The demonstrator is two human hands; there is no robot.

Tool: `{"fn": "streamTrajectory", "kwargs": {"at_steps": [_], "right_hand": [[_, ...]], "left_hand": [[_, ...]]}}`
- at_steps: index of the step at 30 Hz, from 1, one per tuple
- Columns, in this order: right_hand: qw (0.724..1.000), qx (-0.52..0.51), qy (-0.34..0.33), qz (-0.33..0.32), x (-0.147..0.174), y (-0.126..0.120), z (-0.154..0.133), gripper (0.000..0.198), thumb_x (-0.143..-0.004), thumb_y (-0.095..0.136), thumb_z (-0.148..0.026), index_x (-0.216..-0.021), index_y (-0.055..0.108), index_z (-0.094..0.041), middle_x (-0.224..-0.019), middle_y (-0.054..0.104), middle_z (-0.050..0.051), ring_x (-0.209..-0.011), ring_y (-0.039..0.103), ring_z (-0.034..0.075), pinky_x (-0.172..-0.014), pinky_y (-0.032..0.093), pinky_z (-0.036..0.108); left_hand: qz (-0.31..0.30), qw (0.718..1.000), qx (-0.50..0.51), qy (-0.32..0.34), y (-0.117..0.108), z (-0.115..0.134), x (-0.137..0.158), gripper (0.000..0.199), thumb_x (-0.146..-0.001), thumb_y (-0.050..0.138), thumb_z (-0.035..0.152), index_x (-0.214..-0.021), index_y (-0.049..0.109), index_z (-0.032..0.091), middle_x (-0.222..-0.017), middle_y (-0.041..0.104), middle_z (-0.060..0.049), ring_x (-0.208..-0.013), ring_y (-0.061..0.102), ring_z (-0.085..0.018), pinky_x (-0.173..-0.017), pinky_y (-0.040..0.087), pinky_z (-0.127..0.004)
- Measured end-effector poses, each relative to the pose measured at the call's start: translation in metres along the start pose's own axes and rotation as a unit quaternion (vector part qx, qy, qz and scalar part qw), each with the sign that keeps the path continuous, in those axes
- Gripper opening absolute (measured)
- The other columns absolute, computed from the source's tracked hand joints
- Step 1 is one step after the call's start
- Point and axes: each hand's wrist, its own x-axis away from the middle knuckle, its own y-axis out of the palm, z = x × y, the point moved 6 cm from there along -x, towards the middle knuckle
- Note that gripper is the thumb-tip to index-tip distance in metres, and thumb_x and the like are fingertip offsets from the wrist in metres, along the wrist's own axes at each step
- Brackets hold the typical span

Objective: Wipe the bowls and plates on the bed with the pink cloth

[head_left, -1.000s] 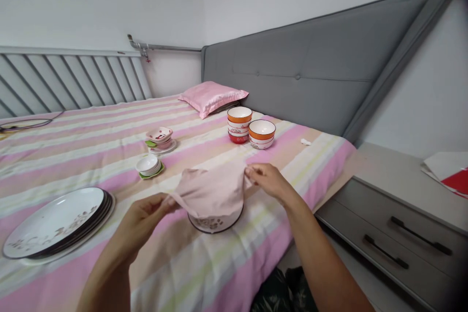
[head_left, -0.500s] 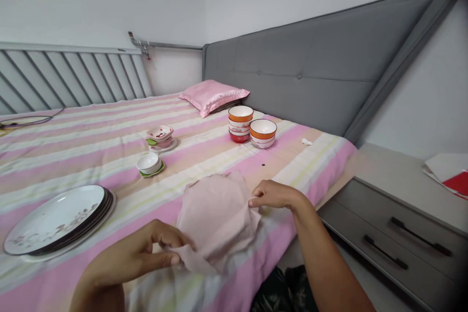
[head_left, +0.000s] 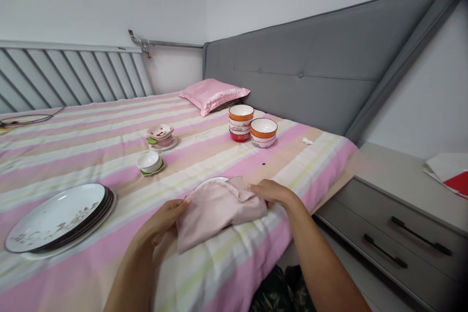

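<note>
A pale pink cloth (head_left: 215, 212) lies bunched over a white plate, whose dark-edged rim (head_left: 212, 180) peeks out at the far side; the rest of the plate is hidden. My left hand (head_left: 166, 217) pinches the cloth at its left edge, thumb partly out of sight. On the opposite side my right hand (head_left: 272, 191) grips the cloth's right edge, fingers partly under it. Whether either hand also touches the plate cannot be seen. Left of my hands is a stack of large oval plates (head_left: 54, 217), the top one white with a floral pattern.
Small white dishes (head_left: 148, 161) and a stack of pink patterned dishes (head_left: 161, 131) stand on the striped bed (head_left: 197, 144). Two stacks of orange-rimmed bowls (head_left: 241, 112) are farther right. A pink pillow (head_left: 214, 95) lies by the grey headboard (head_left: 310, 58). A drawer cabinet (head_left: 395, 234) borders the bed.
The cloth's far edge has been pulled toward me, baring the plate's far rim. My left hand has moved forward and right to the cloth's upper left; my right hand has shifted slightly right.
</note>
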Motion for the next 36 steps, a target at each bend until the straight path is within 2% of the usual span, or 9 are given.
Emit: {"fn": "streamTrajectory", "kwargs": {"at_steps": [5,9,13,17,19,22,25,29,36], "right_hand": [[0.999,-0.005,-0.043,-0.004,0.007,-0.001,-0.003,0.041,-0.073,0.059,-0.055,-0.080,0.063,-0.014,-0.067,0.062,0.002,-0.060,0.056,0.013,-0.053,0.040,0.021],[0.999,0.003,-0.053,0.002,0.008,0.001,-0.003,0.060,-0.053,0.080,-0.030,-0.108,0.060,-0.016,-0.093,0.065,0.004,-0.073,0.059,0.013,-0.057,0.041,0.018],[0.998,0.027,-0.038,0.038,0.001,0.001,-0.001,0.022,-0.074,0.058,-0.021,-0.095,0.065,-0.015,-0.087,0.068,0.003,-0.073,0.059,0.011,-0.058,0.039,0.018],[0.994,0.076,0.019,0.078,0.001,-0.008,0.004,0.019,-0.080,0.048,-0.019,-0.077,0.066,-0.014,-0.077,0.069,0.006,-0.070,0.061,0.014,-0.059,0.037,0.021],[0.990,0.099,0.056,0.087,0.007,-0.014,0.007,0.016,-0.078,0.050,-0.018,-0.076,0.065,-0.014,-0.074,0.069,0.008,-0.068,0.062,0.015,-0.058,0.037,0.022],[0.988,0.122,0.070,0.068,0.021,-0.021,0.006,0.018,-0.079,0.051,-0.024,-0.071,0.064,-0.016,-0.068,0.068,0.007,-0.063,0.062,0.015,-0.057,0.038,0.023],[0.988,0.145,0.042,0.033,0.035,-0.022,-0.002,0.016,-0.067,0.067,-0.033,-0.068,0.063,-0.018,-0.068,0.068,0.004,-0.065,0.063,0.016,-0.057,0.038,0.023],[0.977,0.213,-0.006,-0.008,0.047,-0.011,-0.019,0.037,-0.047,0.081,-0.031,-0.076,0.062,-0.020,-0.085,0.068,0.004,-0.080,0.064,0.022,-0.061,0.040,0.025],[0.964,0.263,0.038,0.007,0.039,0.015,-0.031,0.044,-0.039,0.085,-0.015,-0.077,0.063,-0.016,-0.091,0.067,0.013,-0.092,0.063,0.033,-0.076,0.046,0.039]], "left_hand": [[-0.028,0.998,-0.048,0.026,0.002,0.009,0.011,0.056,-0.071,0.064,0.053,-0.114,0.056,0.018,-0.115,0.064,-0.008,-0.107,0.058,-0.024,-0.085,0.047,-0.031],[-0.041,0.990,-0.113,0.070,-0.002,0.011,0.014,0.070,-0.065,0.072,0.042,-0.126,0.046,0.021,-0.128,0.056,-0.007,-0.115,0.053,-0.023,-0.092,0.043,-0.030],[-0.041,0.981,-0.177,0.071,-0.007,0.007,0.012,0.083,-0.057,0.074,0.035,-0.131,0.039,0.019,-0.122,0.057,-0.007,-0.111,0.053,-0.024,-0.089,0.044,-0.029],[-0.045,0.977,-0.208,0.016,-0.014,-0.004,0.012,0.087,-0.059,0.069,0.036,-0.134,0.029,0.016,-0.090,0.062,-0.003,-0.085,0.061,-0.023,-0.070,0.047,-0.031],[-0.045,0.970,-0.237,0.004,-0.020,-0.007,0.014,0.079,-0.061,0.066,0.038,-0.129,0.033,0.015,-0.075,0.060,0.001,-0.073,0.060,-0.021,-0.065,0.045,-0.030],[-0.011,0.936,-0.351,0.030,-0.030,-0.002,0.023,0.047,-0.060,0.067,0.043,-0.095,0.050,0.017,-0.068,0.056,0.003,-0.067,0.053,-0.017,-0.061,0.039,-0.027],[-0.015,0.896,-0.439,0.063,-0.022,0.007,0.034,0.037,-0.058,0.068,0.048,-0.071,0.047,0.020,-0.068,0.052,0.003,-0.064,0.046,-0.015,-0.057,0.033,-0.025],[-0.075,0.876,-0.467,0.093,0.016,0.016,0.041,0.032,-0.055,0.069,0.041,-0.070,0.050,0.021,-0.074,0.056,0.001,-0.070,0.049,-0.017,-0.060,0.032,-0.025],[-0.009,0.828,-0.559,0.051,0.034,0.015,0.030,0.017,-0.051,0.062,0.024,-0.067,0.056,0.023,-0.072,0.061,-0.001,-0.070,0.054,-0.021,-0.056,0.027,-0.027]]}}
